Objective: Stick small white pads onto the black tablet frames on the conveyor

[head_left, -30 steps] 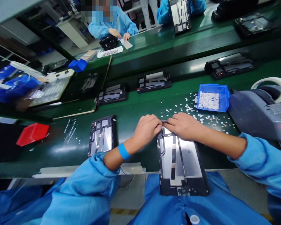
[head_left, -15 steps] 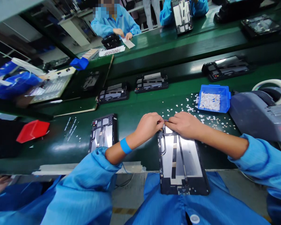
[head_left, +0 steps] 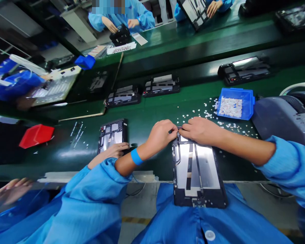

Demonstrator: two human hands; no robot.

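An opened tablet (head_left: 207, 166) with its silver inner parts and black frame showing lies in front of me, its near end jutting over the table edge. My left hand (head_left: 163, 133), with a blue band on the wrist, is closed in a pinch at the tablet's far left corner. Beside it, almost touching, my right hand (head_left: 199, 130) rests across the far end with fingers bent and pressed together at the same corner. Whatever lies between the fingertips is hidden or too small to name.
Left of me, a co-worker's hand (head_left: 118, 149) touches another opened tablet (head_left: 112, 132). A blue bin (head_left: 247, 103) holds white bits, with more scattered nearby. A grey tape dispenser (head_left: 277, 115) stands right, a red tray (head_left: 37, 136) left. Several tablets lie farther back; co-workers sit opposite.
A co-worker's hand has come in from the left onto the neighbouring tablet. Opposite, a person has taken hold of a black object and another tablet has tilted. My hands stay at the corner.
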